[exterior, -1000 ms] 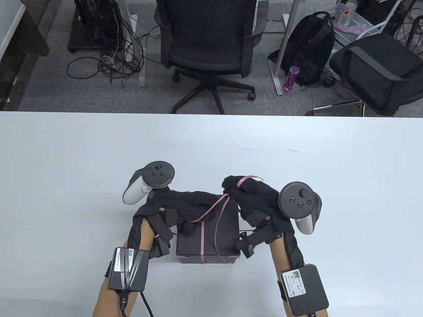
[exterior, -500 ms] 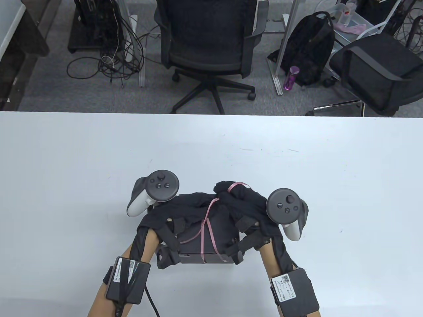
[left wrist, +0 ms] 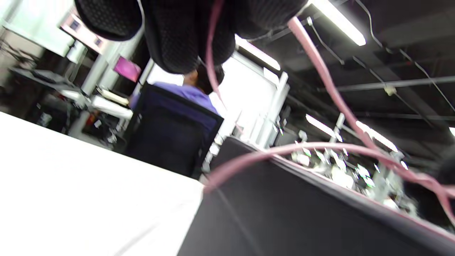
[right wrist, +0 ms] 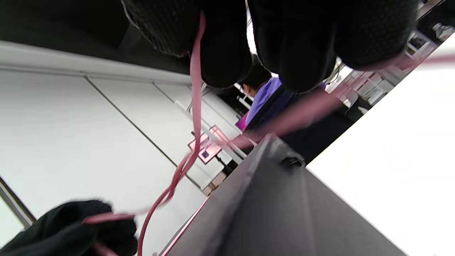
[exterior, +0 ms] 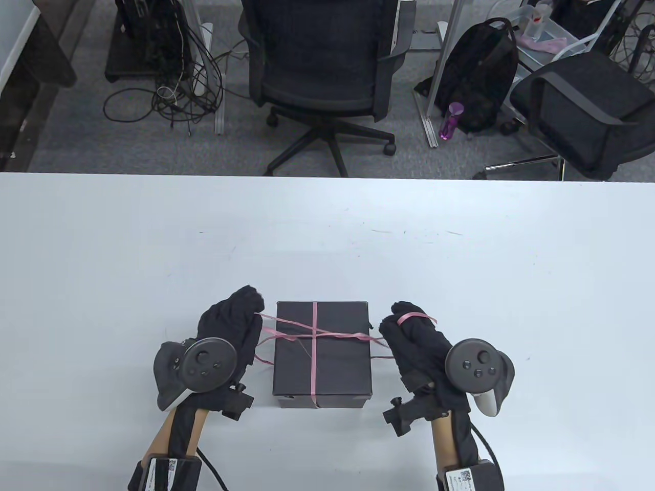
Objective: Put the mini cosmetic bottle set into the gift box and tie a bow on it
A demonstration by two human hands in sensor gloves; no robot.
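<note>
Pink ribbon (exterior: 313,335) is wrapped lengthwise and crosswise over the closed black gift box (exterior: 322,353), which sits on the white table (exterior: 327,230) near the bottom edge. In the table view the left hand (exterior: 233,322) is just beside the box's left side and the right hand (exterior: 412,332) just beside its right side, about equally near. Each hand grips one ribbon end with curled fingers; a turn of ribbon lies over the right hand's fingers. The two ends run sideways from a crossing on the lid, so the line of pull lies across the box's long axis, with the crossing between the hands. No loops of a bow are visible; the knot appears to be at the tightening stage. The bottle set is not visible and is presumably inside.

Left wrist view: the gloved fingers (left wrist: 170,39) are closed together on the ribbon (left wrist: 320,71), which descends to the right toward the box lid (left wrist: 284,209).

Right wrist view: the gloved fingers (right wrist: 220,46) are clamped on the ribbon (right wrist: 195,92), which leads down across the box (right wrist: 277,206) toward the left hand (right wrist: 71,227). The next move, forming loops, depends on holding tension along this sideways line.
</note>
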